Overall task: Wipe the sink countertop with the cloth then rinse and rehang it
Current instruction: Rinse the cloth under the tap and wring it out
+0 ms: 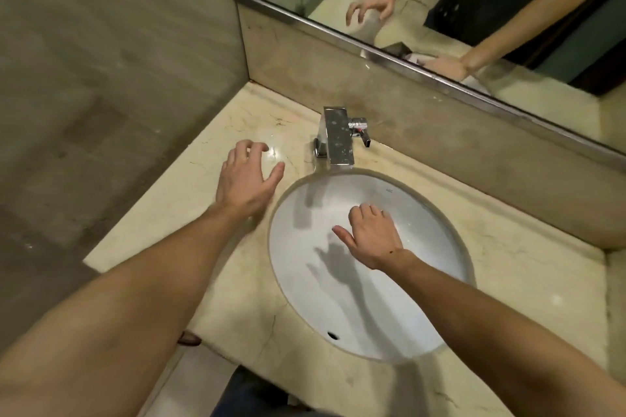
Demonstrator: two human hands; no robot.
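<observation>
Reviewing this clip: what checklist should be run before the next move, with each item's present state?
1. A hand holds the cloth: not ok; left hand and right hand hold nothing.
2. The cloth is in view: not ok; none on the countertop or in the basin.
3. The tap is off: ok; no water runs.
4. The countertop is already wiped: cannot tell.
5. The lever is free to reach: ok; no hand on it.
</observation>
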